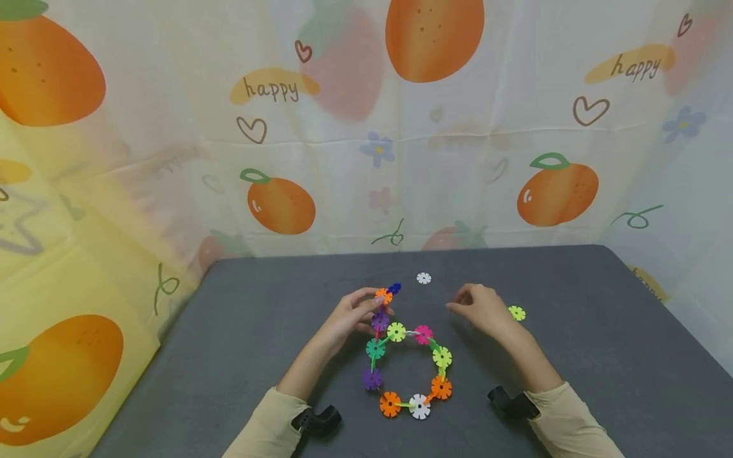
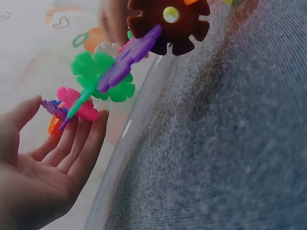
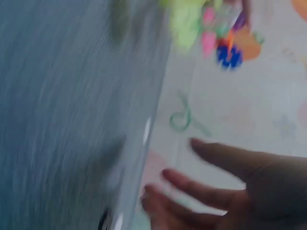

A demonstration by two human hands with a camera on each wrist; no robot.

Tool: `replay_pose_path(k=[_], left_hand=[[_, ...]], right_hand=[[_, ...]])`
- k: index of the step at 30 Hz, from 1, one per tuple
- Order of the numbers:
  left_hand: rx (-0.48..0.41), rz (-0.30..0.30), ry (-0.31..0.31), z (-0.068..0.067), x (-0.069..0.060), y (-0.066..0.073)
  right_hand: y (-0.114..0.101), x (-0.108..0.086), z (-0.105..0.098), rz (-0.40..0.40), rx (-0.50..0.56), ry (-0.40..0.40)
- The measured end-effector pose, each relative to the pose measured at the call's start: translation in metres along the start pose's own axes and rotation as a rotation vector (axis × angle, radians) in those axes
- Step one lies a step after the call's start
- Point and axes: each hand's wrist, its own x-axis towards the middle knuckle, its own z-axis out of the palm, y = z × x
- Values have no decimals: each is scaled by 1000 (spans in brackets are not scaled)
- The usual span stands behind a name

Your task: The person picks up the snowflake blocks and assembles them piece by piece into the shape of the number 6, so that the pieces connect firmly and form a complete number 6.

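Note:
My left hand [image 1: 350, 316] pinches an orange notched flower disc [image 1: 382, 296] between thumb and fingers, at the upper end of a chain of interlocking plastic discs. A dark blue disc [image 1: 394, 289] sticks out from the orange one. Below it hang a purple disc [image 1: 380, 320] and a pink piece, and the chain curves into a ring on the table, with a green disc [image 2: 103, 75] on its left side. To the right, away from the chain, my right hand [image 1: 481, 310] hovers with loosely bent fingers and nothing visible in them. It is blurred in the right wrist view.
A loose white disc [image 1: 424, 278] lies toward the back of the dark grey table [image 1: 275, 292]. One yellow-green disc [image 1: 517, 312] lies beside the right wrist. Behind the table hangs a fruit-patterned cloth [image 1: 343, 184]. Black straps [image 1: 321, 421] circle both wrists.

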Motion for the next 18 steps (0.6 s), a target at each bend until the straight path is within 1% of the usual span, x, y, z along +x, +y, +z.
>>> replay_pose_path(k=[1, 2, 4, 6, 8, 10, 14, 16, 18], left_hand=[[-1, -1, 7, -1, 0, 0], [-3, 0, 13, -1, 0, -1], [-9, -8, 25, -2, 1, -2], [-12, -14, 30, -2, 2, -2], [-11, -22, 34, -2, 2, -3], [-13, -28, 37, -2, 3, -3], [-4, -41, 52, -2, 4, -5], [8, -51, 61, -2, 4, -6], [16, -62, 70, -2, 4, -7]], right_hand=[[4, -1, -2, 45, -66, 23], [8, -2, -5, 84, -126, 29], [16, -3, -9, 145, -219, 15], [23, -3, -11, 190, -261, -8], [28, -2, -13, 198, -272, -23], [31, -1, -15, 199, -258, -36], [36, 0, -17, 166, -209, -45], [37, 0, -18, 129, -153, -46], [35, 0, -17, 83, -55, -59]])
